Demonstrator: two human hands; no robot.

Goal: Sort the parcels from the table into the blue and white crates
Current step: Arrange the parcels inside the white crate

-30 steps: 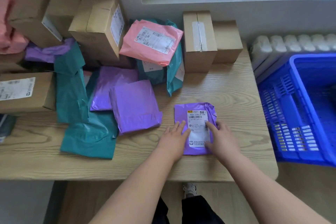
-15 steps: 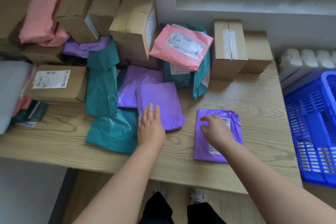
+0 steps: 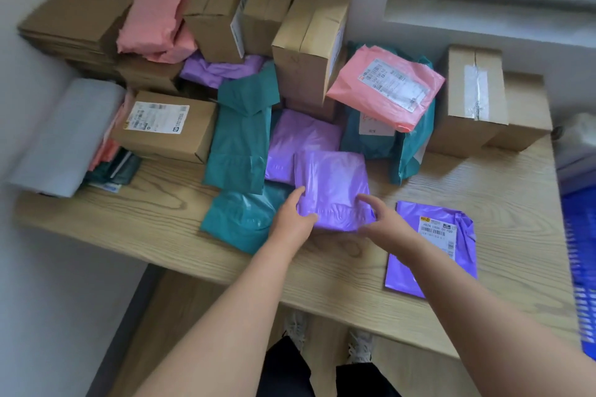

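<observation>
**A:** Where is there room on the table (image 3: pixel 154 219)?

**B:** The back half is carrying the pile. Cardboard boxes (image 3: pixel 309 51) are standing along the wall, with soft bags lying and leaning in front of them. Bare wood is running along the whole near edge, widest toward the left. Another bare patch is showing on the right, in front of the taped box (image 3: pixel 474 97).

**A:** And the blue crate (image 3: pixel 580 267)?

**B:** It is sitting just beside the table's right edge, and only a strip of its slatted wall is showing.

**A:** Which parcel is being handled?

**B:** The purple parcel (image 3: pixel 332 184) at the front of the pile, face down. It is partly overlapping a teal parcel (image 3: pixel 238 222) on its left and another purple bag behind it. A labelled parcel (image 3: pixel 464 235) is lying flat, near it on the right, close to the near edge.

**A:** What are the hands doing?

**B:** The left hand (image 3: pixel 292 219) is gripping the near left corner, with its fingers (image 3: pixel 296 195) running up the left side and its thumb (image 3: pixel 311 219) pressing on top. The right hand (image 3: pixel 383 222) is half open and pinching the near right corner, with a finger lying on top. Motion blur is hiding its thumb's exact seat.
</observation>
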